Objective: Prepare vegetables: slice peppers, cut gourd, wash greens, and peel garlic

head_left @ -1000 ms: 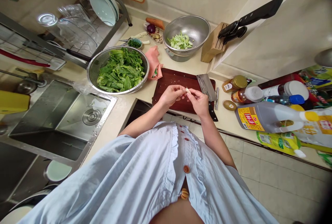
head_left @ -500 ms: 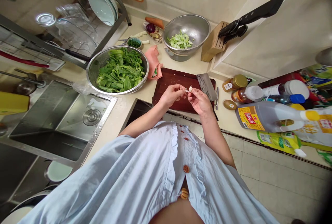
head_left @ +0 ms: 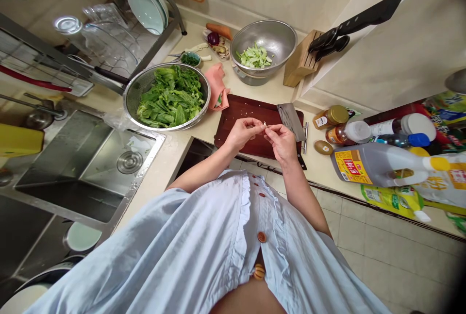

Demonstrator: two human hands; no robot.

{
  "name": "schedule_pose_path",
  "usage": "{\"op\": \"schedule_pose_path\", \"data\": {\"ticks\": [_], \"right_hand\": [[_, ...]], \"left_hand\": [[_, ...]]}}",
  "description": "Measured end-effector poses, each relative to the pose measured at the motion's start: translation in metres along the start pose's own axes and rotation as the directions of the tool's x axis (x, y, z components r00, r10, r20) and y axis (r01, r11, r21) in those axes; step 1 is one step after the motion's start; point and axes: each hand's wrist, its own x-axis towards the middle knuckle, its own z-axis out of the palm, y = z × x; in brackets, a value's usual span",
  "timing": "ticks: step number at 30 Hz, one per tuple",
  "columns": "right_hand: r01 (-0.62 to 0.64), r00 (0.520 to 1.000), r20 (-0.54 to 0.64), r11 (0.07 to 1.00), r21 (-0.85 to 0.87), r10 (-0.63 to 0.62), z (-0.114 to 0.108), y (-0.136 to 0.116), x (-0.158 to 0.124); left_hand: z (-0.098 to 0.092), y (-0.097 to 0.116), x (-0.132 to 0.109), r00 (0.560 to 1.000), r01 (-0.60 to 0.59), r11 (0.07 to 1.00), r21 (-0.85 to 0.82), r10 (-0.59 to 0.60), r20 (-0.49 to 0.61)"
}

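Two-handed pinch above a cutting board. The left hand [head_left: 242, 134] and right hand [head_left: 283, 143] meet at the fingertips, the thumb and fingers of each pressed together on a small pale piece [head_left: 264, 123] (too small to identify with certainty). The piece is held in the air above the right half of a dark wooden cutting board [head_left: 233, 110]. A cleaver [head_left: 289, 121] lies just right of the hands, with its blade on the board and its black handle pointing toward the near edge. A pink cloth [head_left: 216, 85] lies just beyond the board's far-left corner. Left of the board, a wire colander [head_left: 164, 128] holds torn leafy greens [head_left: 170, 100]; farther left is a stainless steel sink [head_left: 87, 168]. Beyond the board, a steel bowl [head_left: 262, 32] holds chopped pale green stalks [head_left: 254, 57], with a wooden knife block [head_left: 297, 59] to its right. Right of the board stand a glass jar [head_left: 331, 117] and a brown oval fruit [head_left: 323, 147], beside a large plastic bottle with a yellow label [head_left: 374, 168] lying on its side. A light blue shirt [head_left: 145, 251] fills the near foreground.
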Motion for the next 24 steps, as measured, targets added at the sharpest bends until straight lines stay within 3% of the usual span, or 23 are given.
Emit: {"op": "schedule_pose_path", "data": {"ticks": [3,7,12,20,24], "right_hand": [[0.01,1.0,-0.01,0.999,-0.039,-0.01,-0.002,0.002,0.0],[-0.13,0.991,0.04,0.986,0.101,0.126,-0.009,0.003,0.002],[-0.245,0.967,0.126,0.946,0.212,0.222,-0.017,-0.001,0.006],[-0.126,0.992,0.03,0.987,0.096,0.124,-0.013,0.002,0.004],[0.012,0.999,-0.049,0.997,-0.075,-0.016,-0.012,0.008,0.003]], "left_hand": [[-0.001,-0.002,0.001,1.0,-0.003,1.0,-0.005,0.003,0.024],[-0.002,-0.005,0.001,0.997,0.012,1.0,-0.009,-0.012,0.08],[0.001,-0.008,0.002,0.999,-0.021,0.999,-0.027,0.02,-0.028],[0.006,-0.007,0.0,0.994,-0.103,0.993,0.057,0.105,-0.041],[0.004,-0.006,0.0,0.989,-0.13,0.986,0.105,0.137,-0.056]]}}
